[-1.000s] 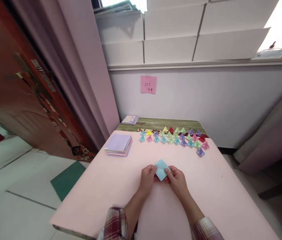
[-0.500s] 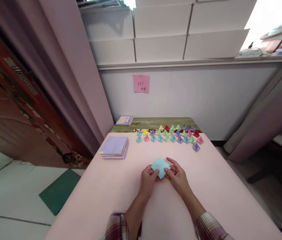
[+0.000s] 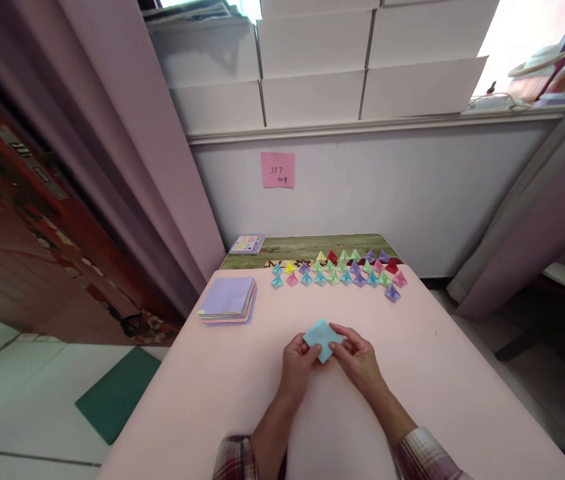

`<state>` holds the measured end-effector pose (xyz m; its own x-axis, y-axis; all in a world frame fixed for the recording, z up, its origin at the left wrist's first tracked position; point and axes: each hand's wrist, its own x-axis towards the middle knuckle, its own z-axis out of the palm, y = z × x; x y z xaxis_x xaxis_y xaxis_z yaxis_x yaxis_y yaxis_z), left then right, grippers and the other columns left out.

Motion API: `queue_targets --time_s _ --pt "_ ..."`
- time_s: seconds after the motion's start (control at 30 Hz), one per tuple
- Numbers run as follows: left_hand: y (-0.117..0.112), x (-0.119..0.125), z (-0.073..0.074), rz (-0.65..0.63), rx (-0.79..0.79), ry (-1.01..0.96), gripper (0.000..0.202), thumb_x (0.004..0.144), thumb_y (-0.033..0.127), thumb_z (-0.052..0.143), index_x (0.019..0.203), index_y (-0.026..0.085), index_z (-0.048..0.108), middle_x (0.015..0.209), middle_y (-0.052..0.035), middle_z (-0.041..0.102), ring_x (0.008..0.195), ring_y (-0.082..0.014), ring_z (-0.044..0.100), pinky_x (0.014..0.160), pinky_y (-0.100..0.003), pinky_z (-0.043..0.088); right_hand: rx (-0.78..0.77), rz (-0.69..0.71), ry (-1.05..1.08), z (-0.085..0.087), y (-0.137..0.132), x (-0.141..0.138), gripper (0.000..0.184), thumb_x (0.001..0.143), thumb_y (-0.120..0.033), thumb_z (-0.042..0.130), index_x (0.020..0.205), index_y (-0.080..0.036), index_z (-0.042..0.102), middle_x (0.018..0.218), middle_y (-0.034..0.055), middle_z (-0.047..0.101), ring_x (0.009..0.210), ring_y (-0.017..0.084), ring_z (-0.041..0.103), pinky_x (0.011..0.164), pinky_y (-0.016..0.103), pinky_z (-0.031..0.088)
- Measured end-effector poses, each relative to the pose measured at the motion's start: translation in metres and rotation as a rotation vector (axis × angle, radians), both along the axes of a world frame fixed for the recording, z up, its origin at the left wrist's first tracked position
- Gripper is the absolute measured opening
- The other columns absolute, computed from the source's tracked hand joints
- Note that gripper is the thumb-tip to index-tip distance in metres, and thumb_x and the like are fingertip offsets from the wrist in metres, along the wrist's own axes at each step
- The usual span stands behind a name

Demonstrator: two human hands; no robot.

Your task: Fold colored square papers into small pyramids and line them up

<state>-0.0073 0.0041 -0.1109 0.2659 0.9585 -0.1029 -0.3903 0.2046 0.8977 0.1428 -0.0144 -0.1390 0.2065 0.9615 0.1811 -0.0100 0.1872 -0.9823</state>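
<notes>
A light blue folded paper square (image 3: 323, 339) is held diamond-wise just over the pink tabletop, one corner toward me. My left hand (image 3: 297, 361) pinches its left corner, thumb on top and fingers beneath. On the right side, my right hand (image 3: 359, 357) grips it too, with the thumb on the face and the index finger along the upper right edge. The underside of the paper and the fingertips below it are hidden. Beyond the hands stand rows of small folded paper pieces (image 3: 333, 278) in blue, green, purple, pink, yellow and red.
A stack of coloured paper squares (image 3: 227, 298), purple on top, lies at the table's left. Behind it is a small printed packet (image 3: 247, 245) on the green patterned strip (image 3: 302, 247). A pink note (image 3: 277, 170) is stuck to the wall. Purple curtains hang on both sides.
My right index finger, raised off the paper before, has come down to its upper right edge. The paper is tilted slightly. The whole view has shifted a little.
</notes>
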Motion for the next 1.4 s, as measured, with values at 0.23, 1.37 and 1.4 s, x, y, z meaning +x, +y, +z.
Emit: queue_targets --time_s 0.23,1.37,1.4 --pt "-0.0006 0.0004 0.0028 0.024 -0.009 -0.005 0.022 0.07 0.028 0.075 0.082 0.014 0.063 0.067 0.0012 0.064 0.057 -0.0091 0.054 0.056 -0.02 0.044 0.11 0.015 -0.02 -0.0035 0.0027 0.0025 0.014 0.076 -0.032 0.071 0.086 -0.022 0.073 0.111 0.0098 0.06 0.091 0.022 0.062 0.065 0.029 0.054" --pt "0.0003 0.001 -0.0004 0.045 -0.026 -0.011 0.028 0.068 0.03 0.077 0.086 0.015 0.062 0.072 -0.0012 0.068 0.063 -0.0127 0.06 0.062 -0.023 0.046 0.142 -0.083 -0.156 0.004 -0.0018 -0.0034 0.02 0.079 -0.03 0.067 0.098 -0.023 0.07 0.109 0.0083 0.063 0.077 0.017 0.059 0.058 0.026 0.05" --pt "0.0001 0.001 -0.0005 0.044 -0.018 -0.011 0.027 0.068 0.03 0.076 0.087 0.015 0.063 0.073 -0.0013 0.068 0.063 -0.0125 0.06 0.062 -0.023 0.046 0.131 -0.076 -0.131 0.0037 -0.0019 -0.0038 0.018 0.078 -0.031 0.068 0.095 -0.023 0.069 0.109 0.0082 0.063 0.077 0.017 0.06 0.058 0.026 0.05"
